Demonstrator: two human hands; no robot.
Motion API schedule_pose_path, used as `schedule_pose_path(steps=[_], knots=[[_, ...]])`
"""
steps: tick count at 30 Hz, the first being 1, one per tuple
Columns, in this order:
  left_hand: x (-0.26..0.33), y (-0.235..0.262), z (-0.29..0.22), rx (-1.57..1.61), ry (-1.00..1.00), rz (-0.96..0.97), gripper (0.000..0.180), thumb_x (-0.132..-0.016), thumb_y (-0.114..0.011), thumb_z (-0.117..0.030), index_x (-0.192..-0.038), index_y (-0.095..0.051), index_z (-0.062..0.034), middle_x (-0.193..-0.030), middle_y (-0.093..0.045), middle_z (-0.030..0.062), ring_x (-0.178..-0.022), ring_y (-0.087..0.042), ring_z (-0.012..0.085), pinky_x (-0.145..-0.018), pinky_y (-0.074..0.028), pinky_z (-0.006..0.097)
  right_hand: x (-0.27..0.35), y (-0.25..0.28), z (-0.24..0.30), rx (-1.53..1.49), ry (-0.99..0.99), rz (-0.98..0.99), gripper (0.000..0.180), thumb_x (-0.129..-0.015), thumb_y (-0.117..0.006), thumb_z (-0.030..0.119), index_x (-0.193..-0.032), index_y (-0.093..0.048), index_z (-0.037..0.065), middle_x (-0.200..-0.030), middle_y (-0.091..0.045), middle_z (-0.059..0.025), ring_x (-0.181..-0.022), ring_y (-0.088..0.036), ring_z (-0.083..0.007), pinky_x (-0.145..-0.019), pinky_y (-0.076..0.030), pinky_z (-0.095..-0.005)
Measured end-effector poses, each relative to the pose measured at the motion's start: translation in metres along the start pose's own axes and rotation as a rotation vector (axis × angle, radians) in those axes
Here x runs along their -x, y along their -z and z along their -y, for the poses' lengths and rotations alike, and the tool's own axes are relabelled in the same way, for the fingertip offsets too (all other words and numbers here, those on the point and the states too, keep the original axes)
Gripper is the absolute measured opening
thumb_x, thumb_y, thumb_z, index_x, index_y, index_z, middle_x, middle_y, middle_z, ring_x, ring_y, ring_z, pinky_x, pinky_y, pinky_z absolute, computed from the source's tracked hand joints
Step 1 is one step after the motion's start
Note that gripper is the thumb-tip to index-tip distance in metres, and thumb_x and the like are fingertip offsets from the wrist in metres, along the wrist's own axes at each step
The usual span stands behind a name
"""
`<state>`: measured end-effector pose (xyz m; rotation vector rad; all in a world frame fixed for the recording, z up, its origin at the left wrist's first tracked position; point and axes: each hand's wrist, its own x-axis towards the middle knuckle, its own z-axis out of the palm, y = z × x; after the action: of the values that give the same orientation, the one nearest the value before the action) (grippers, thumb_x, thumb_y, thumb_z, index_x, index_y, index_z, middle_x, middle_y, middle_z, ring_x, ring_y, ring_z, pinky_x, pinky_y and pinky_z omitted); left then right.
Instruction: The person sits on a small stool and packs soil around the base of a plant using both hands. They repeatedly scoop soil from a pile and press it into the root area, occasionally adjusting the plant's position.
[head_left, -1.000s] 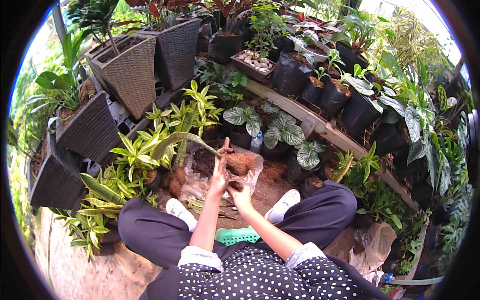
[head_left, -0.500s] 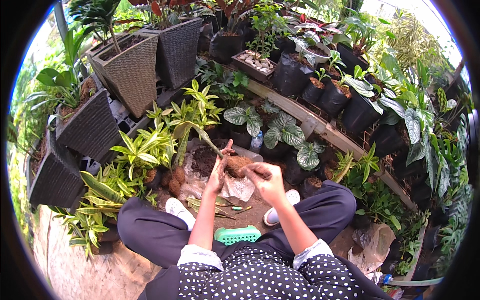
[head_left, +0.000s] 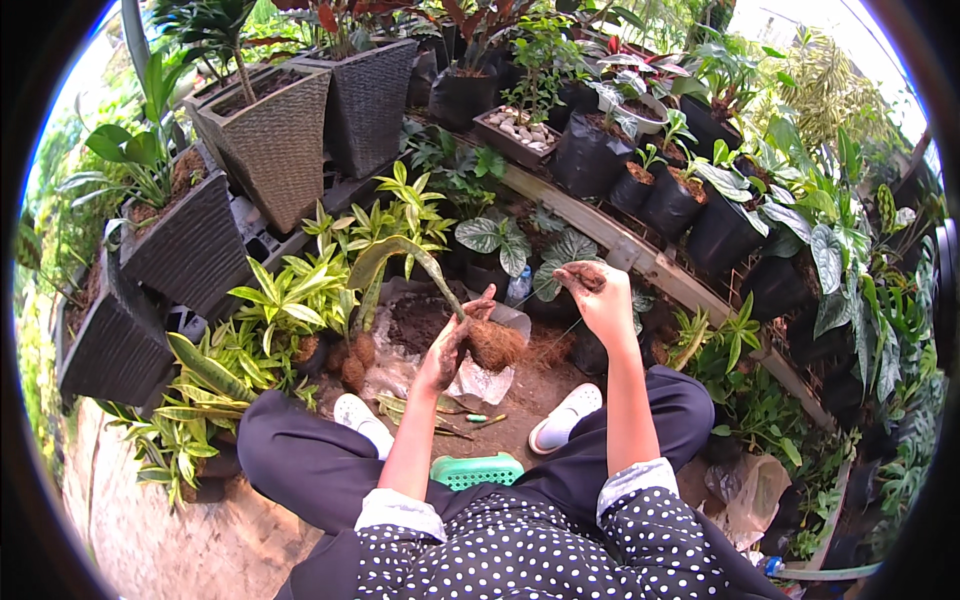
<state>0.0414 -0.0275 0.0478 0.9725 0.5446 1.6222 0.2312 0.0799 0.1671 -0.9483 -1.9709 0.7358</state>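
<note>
My left hand [head_left: 446, 352], soiled with dark earth, is closed round the base of a plant with one long, arching leaf [head_left: 408, 250], seemingly a snake plant. A brown, fibre-wrapped root ball [head_left: 495, 345] sticks out to the right of that hand. Raised up and to the right, my right hand [head_left: 598, 288] has its dirty fingers pinched together. A faint thin thread seems to run from them down toward the ball. Behind the hands, dark soil [head_left: 420, 318] lies on a clear plastic sheet [head_left: 385, 375]. Loose brown fibre [head_left: 550, 347] is right of the ball.
A green perforated stool [head_left: 476, 470] is between my legs. Cut leaves and a small green tool [head_left: 477, 418] lie on the ground near my shoes. More fibre balls [head_left: 352, 362] sit at left. Tall dark planters [head_left: 265, 140], black-bagged plants [head_left: 590, 155] and a wooden rail [head_left: 640, 255] surround me.
My right hand has moved up and to the right, away from the root ball. My left hand still holds the plant, slightly lower and farther right.
</note>
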Motion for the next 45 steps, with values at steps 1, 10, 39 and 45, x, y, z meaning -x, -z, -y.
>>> schedule_pose_path(steps=[1,10,39,45], knots=[[0.000,-0.004,-0.003,0.018,0.007,0.008,0.049,-0.093,-0.045,-0.030,-0.128,-0.038,0.0035,-0.145,-0.025,0.0193,-0.134,-0.025,0.0264,-0.112,-0.014,0.042,-0.002,-0.001,-0.008,-0.023,0.008,-0.025,0.011,-0.078,-0.068,0.009,-0.084,-0.068,0.001,-0.078,-0.068,-0.0116,-0.069,-0.066,-0.0186,-0.063,-0.049,-0.0267],[0.002,-0.007,-0.018,-0.002,0.076,0.026,0.054,-0.091,-0.047,-0.033,-0.130,-0.037,0.0041,-0.138,-0.036,0.0195,-0.130,-0.034,0.0290,-0.108,-0.025,0.047,-0.015,0.026,0.000,0.407,0.142,-0.155,0.013,-0.073,-0.070,0.025,-0.079,-0.071,0.014,-0.076,-0.066,-0.0056,-0.068,-0.062,-0.0245,-0.060,-0.048,-0.0319],[0.001,-0.015,-0.040,0.221,0.092,0.106,0.069,-0.087,-0.052,-0.033,-0.136,-0.026,0.0089,-0.145,-0.024,0.0195,-0.136,-0.022,0.0261,-0.113,-0.012,0.038,-0.054,0.007,-0.119,0.754,0.011,-0.379,0.026,-0.079,-0.063,0.039,-0.074,-0.065,0.013,-0.070,-0.062,-0.0080,-0.067,-0.061,-0.0291,-0.060,-0.048,-0.0396],[-0.007,-0.030,-0.042,0.290,0.026,0.039,0.067,-0.088,-0.053,-0.030,-0.136,-0.026,0.0079,-0.146,-0.023,0.0161,-0.137,-0.019,0.0234,-0.113,-0.008,0.036,0.025,-0.091,-0.158,0.618,-0.164,-0.107,0.026,-0.078,-0.065,0.035,-0.075,-0.067,0.009,-0.074,-0.065,-0.0118,-0.070,-0.064,-0.0289,-0.062,-0.049,-0.0404]])
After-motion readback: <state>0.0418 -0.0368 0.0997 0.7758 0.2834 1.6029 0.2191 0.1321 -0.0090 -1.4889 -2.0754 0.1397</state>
